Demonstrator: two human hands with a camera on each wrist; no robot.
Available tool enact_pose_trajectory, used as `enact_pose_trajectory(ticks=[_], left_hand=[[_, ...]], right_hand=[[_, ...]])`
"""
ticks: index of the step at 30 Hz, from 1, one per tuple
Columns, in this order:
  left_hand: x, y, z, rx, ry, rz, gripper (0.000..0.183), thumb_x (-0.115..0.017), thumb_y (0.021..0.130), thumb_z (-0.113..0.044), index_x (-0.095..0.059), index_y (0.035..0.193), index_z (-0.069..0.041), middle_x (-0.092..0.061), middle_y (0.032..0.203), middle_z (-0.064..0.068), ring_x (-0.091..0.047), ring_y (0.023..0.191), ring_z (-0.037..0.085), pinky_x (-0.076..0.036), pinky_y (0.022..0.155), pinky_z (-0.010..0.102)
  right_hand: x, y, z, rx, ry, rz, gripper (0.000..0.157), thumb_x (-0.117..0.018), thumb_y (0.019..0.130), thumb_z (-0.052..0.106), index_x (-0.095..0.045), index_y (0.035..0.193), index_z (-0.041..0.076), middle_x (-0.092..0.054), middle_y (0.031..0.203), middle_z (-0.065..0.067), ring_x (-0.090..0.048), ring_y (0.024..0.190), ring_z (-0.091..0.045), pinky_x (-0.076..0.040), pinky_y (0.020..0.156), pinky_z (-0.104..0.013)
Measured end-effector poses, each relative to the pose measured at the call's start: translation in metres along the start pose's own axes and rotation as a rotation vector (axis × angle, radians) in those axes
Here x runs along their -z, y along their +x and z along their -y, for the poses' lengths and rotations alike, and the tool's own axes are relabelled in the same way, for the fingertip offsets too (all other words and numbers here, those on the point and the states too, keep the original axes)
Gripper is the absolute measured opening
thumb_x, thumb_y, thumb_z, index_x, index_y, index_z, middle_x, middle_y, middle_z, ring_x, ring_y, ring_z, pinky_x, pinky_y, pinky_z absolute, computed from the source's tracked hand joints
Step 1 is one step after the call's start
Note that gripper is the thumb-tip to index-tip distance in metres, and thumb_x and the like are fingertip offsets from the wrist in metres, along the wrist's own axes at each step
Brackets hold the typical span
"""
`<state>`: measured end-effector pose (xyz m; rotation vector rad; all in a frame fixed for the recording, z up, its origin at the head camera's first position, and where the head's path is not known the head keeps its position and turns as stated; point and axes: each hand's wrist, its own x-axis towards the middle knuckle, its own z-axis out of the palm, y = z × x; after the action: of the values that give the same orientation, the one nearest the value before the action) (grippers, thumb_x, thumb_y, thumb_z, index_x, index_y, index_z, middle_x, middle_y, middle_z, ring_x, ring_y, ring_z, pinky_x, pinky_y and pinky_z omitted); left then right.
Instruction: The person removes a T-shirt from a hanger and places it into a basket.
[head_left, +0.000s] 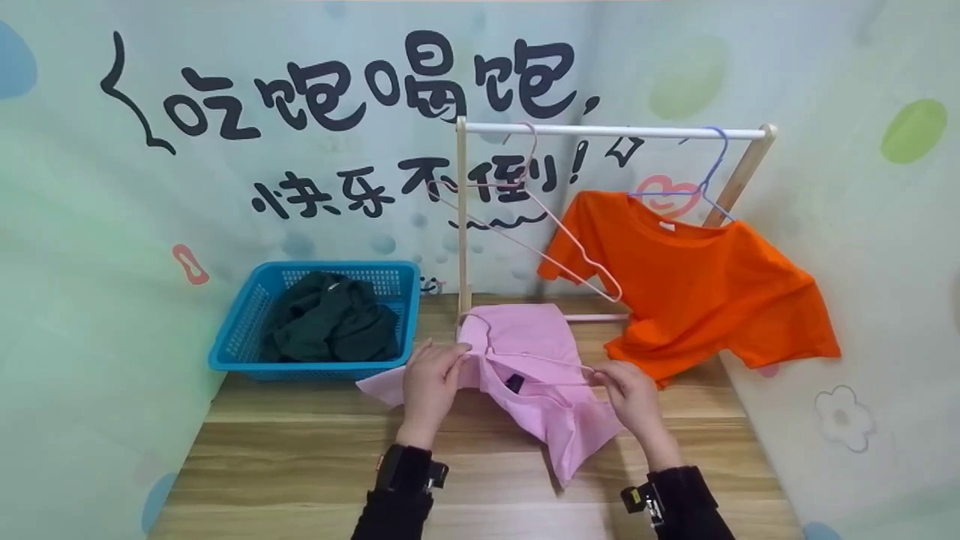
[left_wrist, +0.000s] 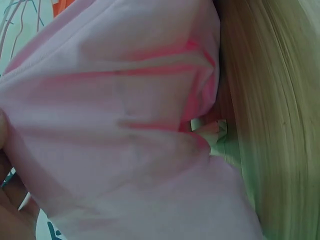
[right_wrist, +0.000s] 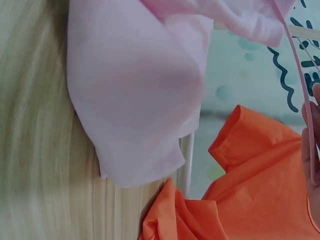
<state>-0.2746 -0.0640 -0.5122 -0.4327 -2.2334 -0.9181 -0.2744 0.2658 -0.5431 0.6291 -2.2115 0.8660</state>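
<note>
A pink T-shirt (head_left: pixel 529 326) hangs from my left hand (head_left: pixel 431 382), its lower folds close over the table in the head view. My left thumb and fingers pinch its cloth near the neckline; the left wrist view shows the cloth (left_wrist: pixel 125 125) drawn taut from them. One side of a thin pink hanger (head_left: pixel 544 360) is inside the shirt, the hook pointing away from me. My right hand (head_left: pixel 634 394) pinches the other end, which sticks out past the collar. In the right wrist view, fingers (right_wrist: pixel 307 145) lie along the hanger's pink wire (right_wrist: pixel 299 65).
A rack with a white rail (head_left: pixel 600 131) stands behind the shirt. From it hang an empty pink hanger (head_left: pixel 577 247) and an orange T-shirt (head_left: pixel 690 277) on a purple hanger (head_left: pixel 709 180). To the left, a blue basket (head_left: pixel 315 367) holds dark green cloth (head_left: pixel 330 322).
</note>
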Motion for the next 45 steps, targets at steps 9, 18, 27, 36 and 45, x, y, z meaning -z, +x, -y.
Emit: enact_pose_trajectory(ticks=[9, 18, 27, 36, 45], left_hand=[[0.004, 0.009, 0.007, 0.017, -0.051, -0.032, 0.008, -0.072, 0.089, -0.009, -0.079, 0.091, -0.005, -0.075, 0.088, 0.007, -0.071, 0.082, 0.025, -0.052, 0.087, 0.044], [0.019, 0.030, 0.017, 0.285, 0.039, -0.014, 0.015, -0.064, 0.096, -0.017, -0.076, 0.094, -0.007, -0.075, 0.091, 0.007, -0.070, 0.083, 0.027, -0.055, 0.074, 0.041], [0.033, 0.042, 0.029, 0.404, 0.062, -0.101, 0.020, -0.061, 0.099, -0.021, -0.075, 0.096, -0.007, -0.074, 0.091, 0.009, -0.070, 0.083, 0.028, -0.054, 0.074, 0.044], [0.037, 0.034, 0.038, 0.371, 0.120, -0.150, 0.019, -0.061, 0.098, -0.019, -0.074, 0.092, -0.006, -0.073, 0.087, 0.011, -0.069, 0.080, 0.032, -0.053, 0.068, 0.048], [0.019, 0.007, 0.041, 0.317, 0.172, 0.029, 0.020, -0.064, 0.095, -0.019, -0.074, 0.103, -0.005, -0.073, 0.098, 0.013, -0.069, 0.089, 0.034, -0.053, 0.072, 0.051]], right_hand=[[0.013, 0.007, -0.003, 0.001, -0.027, 0.025, 0.014, -0.077, 0.080, -0.002, -0.074, 0.092, 0.005, -0.072, 0.083, -0.004, -0.069, 0.079, -0.026, -0.052, 0.076, -0.039], [0.041, 0.008, -0.015, -0.091, -0.002, 0.005, 0.019, -0.075, 0.078, -0.011, -0.074, 0.092, 0.001, -0.071, 0.083, -0.008, -0.069, 0.073, -0.023, -0.048, 0.073, -0.010], [0.068, 0.003, -0.028, -0.100, 0.006, -0.037, 0.019, -0.073, 0.078, -0.016, -0.072, 0.090, -0.001, -0.070, 0.081, -0.009, -0.068, 0.069, -0.017, -0.047, 0.072, -0.006], [0.095, 0.000, -0.037, -0.047, 0.052, -0.091, 0.028, -0.068, 0.072, -0.028, -0.071, 0.089, -0.006, -0.068, 0.077, -0.014, -0.064, 0.068, -0.009, -0.047, 0.071, -0.006], [0.125, 0.008, -0.041, -0.119, 0.024, -0.163, 0.017, -0.066, 0.079, -0.023, -0.070, 0.089, -0.009, -0.068, 0.076, -0.019, -0.059, 0.075, 0.009, -0.044, 0.076, -0.005]])
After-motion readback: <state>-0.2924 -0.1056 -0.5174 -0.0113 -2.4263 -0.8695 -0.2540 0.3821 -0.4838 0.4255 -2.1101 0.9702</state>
